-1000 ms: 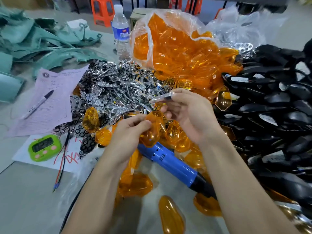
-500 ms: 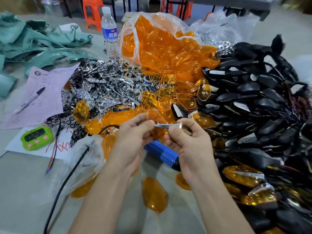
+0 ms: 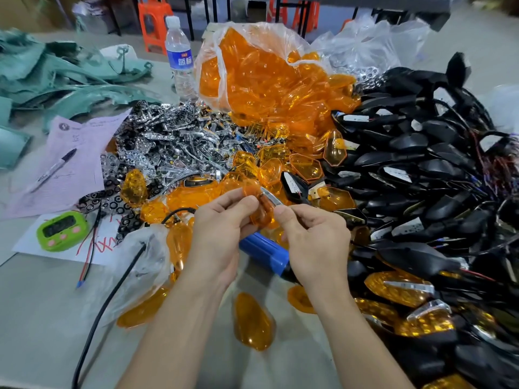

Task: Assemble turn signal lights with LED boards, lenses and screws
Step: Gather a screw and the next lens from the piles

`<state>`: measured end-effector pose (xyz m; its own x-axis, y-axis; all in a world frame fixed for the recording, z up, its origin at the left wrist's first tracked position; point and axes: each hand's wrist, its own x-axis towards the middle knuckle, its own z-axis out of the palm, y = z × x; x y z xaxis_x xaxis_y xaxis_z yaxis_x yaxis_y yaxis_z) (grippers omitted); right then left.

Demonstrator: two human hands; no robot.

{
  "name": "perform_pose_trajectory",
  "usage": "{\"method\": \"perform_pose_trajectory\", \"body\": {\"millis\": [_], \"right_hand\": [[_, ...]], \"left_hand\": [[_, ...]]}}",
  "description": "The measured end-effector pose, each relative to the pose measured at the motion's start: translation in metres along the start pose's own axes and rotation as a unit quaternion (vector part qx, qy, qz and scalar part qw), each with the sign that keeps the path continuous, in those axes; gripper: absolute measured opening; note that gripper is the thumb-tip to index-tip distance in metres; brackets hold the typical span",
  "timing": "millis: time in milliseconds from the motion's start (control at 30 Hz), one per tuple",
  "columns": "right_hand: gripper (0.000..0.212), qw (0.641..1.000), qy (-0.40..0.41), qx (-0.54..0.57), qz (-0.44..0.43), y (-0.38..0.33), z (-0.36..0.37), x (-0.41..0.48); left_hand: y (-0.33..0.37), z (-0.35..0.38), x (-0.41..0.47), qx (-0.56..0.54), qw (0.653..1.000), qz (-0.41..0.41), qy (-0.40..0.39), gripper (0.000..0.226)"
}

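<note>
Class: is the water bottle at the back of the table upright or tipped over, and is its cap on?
Upright and capped. The bottle stands vertically on the table, white cap on top, label level.

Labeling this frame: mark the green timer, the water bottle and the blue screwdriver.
green timer (image 3: 61,231), head view, on its dark display.
water bottle (image 3: 180,60), head view, on the blue label.
blue screwdriver (image 3: 264,251), head view, on the blue body between the two wrists.
</note>
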<state>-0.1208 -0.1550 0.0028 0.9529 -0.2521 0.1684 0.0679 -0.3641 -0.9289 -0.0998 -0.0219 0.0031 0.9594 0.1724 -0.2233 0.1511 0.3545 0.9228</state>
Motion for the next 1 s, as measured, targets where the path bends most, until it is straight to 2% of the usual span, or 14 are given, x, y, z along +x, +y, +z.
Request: {"method": "perform_pose_trajectory", "body": {"millis": [133, 233, 333, 467, 600, 633, 700, 800, 867, 1000], "right_hand": [[0.029, 0.998, -0.053, -0.023, 0.002, 0.0, -0.003, 0.002], [0.039, 0.994, -0.099, -0.034, 0.012, 0.0, -0.003, 0.003], [0.04, 0.992, -0.112, -0.065, 0.004, 0.001, -0.005, 0.002], [0.035, 0.987, -0.14, -0.074, -0.001, 0.003, -0.005, -0.001], [0.025, 0.985, -0.138, -0.081, 0.058, 0.005, -0.006, -0.002], [0.029, 0.984, -0.136, -0.085, 0.075, 0.006, -0.007, -0.001], [0.047, 0.979, -0.158, -0.034, 0.121, 0.008, -0.009, 0.002], [0.03, 0.944, -0.227, 0.165, 0.171, 0.009, -0.012, 0.003], [0.026, 0.922, -0.23, 0.252, 0.186, 0.008, -0.013, 0.002], [0.013, 0.943, -0.185, 0.239, 0.139, 0.01, -0.009, 0.001]], "left_hand": [[0.0, 0.002, 0.001, -0.001, 1.0, 0.001, 0.012, 0.022], [0.0, 0.005, -0.001, -0.008, 1.0, 0.009, 0.022, 0.003], [-0.001, 0.005, -0.002, 0.011, 0.999, 0.03, 0.02, 0.025], [0.002, 0.003, 0.0, 0.034, 0.998, 0.046, 0.01, 0.02], [0.004, 0.003, 0.0, 0.007, 0.998, 0.059, 0.013, 0.014], [0.004, 0.004, -0.001, 0.005, 0.998, 0.06, 0.009, 0.015], [0.003, 0.002, -0.001, 0.004, 0.998, 0.056, -0.008, 0.021], [0.005, -0.001, 0.001, -0.034, 0.997, 0.036, -0.054, 0.009], [0.006, -0.001, 0.001, -0.063, 0.996, 0.023, -0.064, 0.016], [0.005, 0.001, -0.002, -0.082, 0.994, -0.011, -0.069, 0.008]]}}
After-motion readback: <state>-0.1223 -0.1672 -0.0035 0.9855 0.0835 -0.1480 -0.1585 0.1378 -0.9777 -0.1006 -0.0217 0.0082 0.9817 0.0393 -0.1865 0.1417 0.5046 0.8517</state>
